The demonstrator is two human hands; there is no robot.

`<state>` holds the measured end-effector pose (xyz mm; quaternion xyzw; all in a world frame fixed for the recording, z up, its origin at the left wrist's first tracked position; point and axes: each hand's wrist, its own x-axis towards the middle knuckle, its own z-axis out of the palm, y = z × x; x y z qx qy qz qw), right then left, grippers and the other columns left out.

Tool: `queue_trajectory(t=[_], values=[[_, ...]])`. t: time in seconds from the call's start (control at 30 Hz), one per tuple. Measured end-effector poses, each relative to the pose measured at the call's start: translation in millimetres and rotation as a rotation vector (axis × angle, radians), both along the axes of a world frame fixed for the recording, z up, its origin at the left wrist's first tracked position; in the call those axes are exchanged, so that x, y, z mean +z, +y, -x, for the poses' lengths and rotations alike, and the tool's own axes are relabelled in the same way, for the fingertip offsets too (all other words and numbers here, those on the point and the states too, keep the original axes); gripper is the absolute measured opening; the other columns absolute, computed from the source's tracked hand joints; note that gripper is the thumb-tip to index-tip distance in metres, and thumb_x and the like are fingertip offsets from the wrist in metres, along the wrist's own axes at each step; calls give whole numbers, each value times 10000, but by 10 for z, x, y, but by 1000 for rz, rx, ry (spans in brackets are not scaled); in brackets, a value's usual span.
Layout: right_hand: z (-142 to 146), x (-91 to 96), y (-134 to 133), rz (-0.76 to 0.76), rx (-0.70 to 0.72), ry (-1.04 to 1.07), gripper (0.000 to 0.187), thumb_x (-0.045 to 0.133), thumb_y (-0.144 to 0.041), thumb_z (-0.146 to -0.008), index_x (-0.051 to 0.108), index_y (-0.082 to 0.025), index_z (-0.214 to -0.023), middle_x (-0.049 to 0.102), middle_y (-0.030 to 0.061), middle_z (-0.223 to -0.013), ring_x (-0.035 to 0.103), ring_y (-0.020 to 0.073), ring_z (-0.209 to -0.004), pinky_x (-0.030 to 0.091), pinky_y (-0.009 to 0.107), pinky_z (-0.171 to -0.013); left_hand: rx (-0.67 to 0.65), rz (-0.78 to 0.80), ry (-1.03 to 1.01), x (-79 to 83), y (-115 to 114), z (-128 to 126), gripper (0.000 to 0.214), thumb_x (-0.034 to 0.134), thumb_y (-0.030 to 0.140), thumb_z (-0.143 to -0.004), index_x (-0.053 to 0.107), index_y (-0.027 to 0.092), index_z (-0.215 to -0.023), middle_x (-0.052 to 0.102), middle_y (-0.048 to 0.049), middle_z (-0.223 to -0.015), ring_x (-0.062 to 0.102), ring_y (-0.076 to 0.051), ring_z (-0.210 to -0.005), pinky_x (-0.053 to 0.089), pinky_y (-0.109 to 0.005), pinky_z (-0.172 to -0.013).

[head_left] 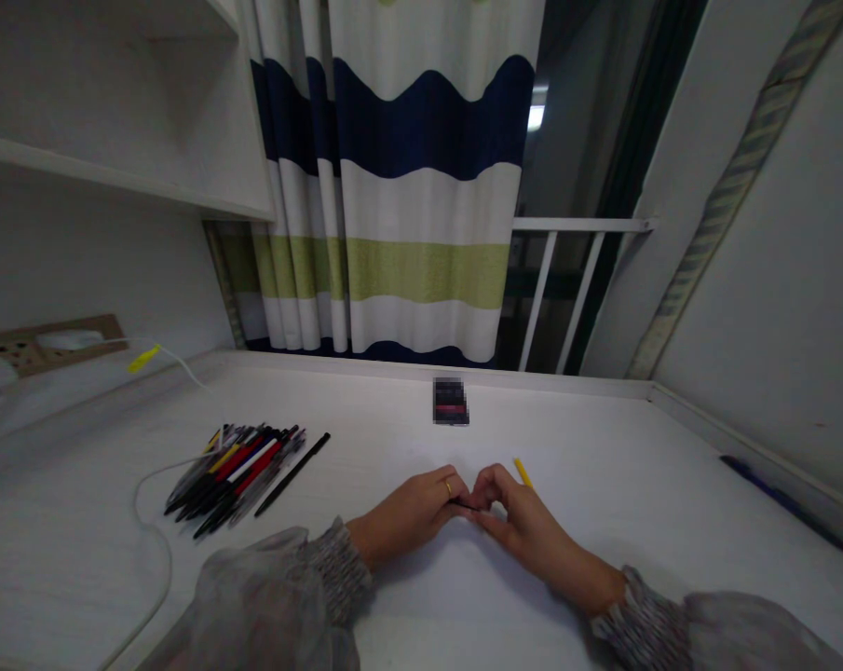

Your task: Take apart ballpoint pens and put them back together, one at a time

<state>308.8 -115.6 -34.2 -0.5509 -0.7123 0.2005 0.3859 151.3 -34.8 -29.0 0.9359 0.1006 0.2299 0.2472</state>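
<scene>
Both of my hands rest on the white desk [603, 447] and meet at the fingertips. My right hand [523, 522] is closed around a yellow pen [523, 472], whose yellow end sticks out behind the fingers. My left hand [414, 511], with a ring on one finger, pinches the pen's dark end [465, 505] between the two hands. A pile of several pens [236, 466] in black, red, yellow and white lies to the left, apart from my hands.
A small dark card-like object [451, 401] lies near the desk's back edge. A white cable [152, 522] loops along the left side, below a power strip [36, 347] on the wall. A striped curtain [407, 186] and a white rail [575, 270] stand behind. A dark pen [784, 499] lies at the right edge.
</scene>
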Motion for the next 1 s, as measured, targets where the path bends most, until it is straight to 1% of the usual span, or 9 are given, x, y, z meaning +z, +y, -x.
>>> queue_trajectory(t=[0.1,0.23,0.3,0.37,0.47,0.63,0.77,0.9,1.0], values=[[-57,-3,27,-25,-24,-46,217,510,-198,-755,405,-211,-944,622,11,-791,577,142,-729,439,296,-680,41,4,-4,-24,20,-2,64,447,163,-842,509,159,-826,539,-21,-828,503,-121,-746,409,-236,-688],[-248,9,89,-58,-308,-382,112,435,-217,-790,502,-162,-862,610,68,-793,558,181,-741,414,327,-693,110,-18,-46,-36,59,-1,67,446,148,-833,507,161,-807,533,-19,-806,498,-124,-743,409,-235,-687],[-365,18,115,-19,-437,-575,158,421,-222,-798,545,-133,-840,610,102,-794,555,209,-749,398,338,-687,151,-15,-74,-36,76,-3,65,452,153,-825,509,159,-794,537,-19,-793,495,-125,-730,408,-235,-676],[-462,31,127,56,-520,-728,200,417,-226,-798,574,-110,-837,615,134,-809,561,235,-761,385,341,-669,192,13,-110,-34,90,-9,55,465,157,-812,514,157,-787,545,-19,-779,495,-124,-710,405,-234,-662],[-540,53,119,185,-585,-838,231,413,-239,-791,591,-98,-829,625,158,-817,577,252,-746,370,330,-618,260,110,-161,-18,103,-17,45,490,163,-787,524,154,-759,546,-2,-718,485,-115,-654,393,-227,-628],[-540,68,94,311,-590,-839,242,383,-226,-779,594,-109,-798,644,152,-798,601,247,-720,344,312,-563,391,323,-159,23,111,-15,56,521,184,-738,540,151,-697,478,47,-577,419,-92,-543,348,-206,-549],[-519,86,89,336,-573,-838,218,394,-211,-764,594,-125,-770,652,146,-785,606,232,-710,327,294,-543,420,393,-179,5,136,-18,76,534,221,-712,549,148,-697,428,64,-537,371,-80,-504,314,-197,-512],[-485,135,104,311,-578,-759,185,421,-201,-752,591,-133,-725,648,125,-743,593,214,-675,333,285,-546,421,438,-190,-44,179,-24,112,541,259,-698,555,149,-715,394,74,-514,346,-78,-491,289,-193,-490],[-436,144,109,177,-457,-641,162,438,-220,-767,579,-150,-730,631,85,-740,568,180,-667,361,270,-577,423,467,-220,-62,197,-24,145,547,290,-694,559,149,-728,394,72,-521,345,-78,-495,279,-193,-485]])
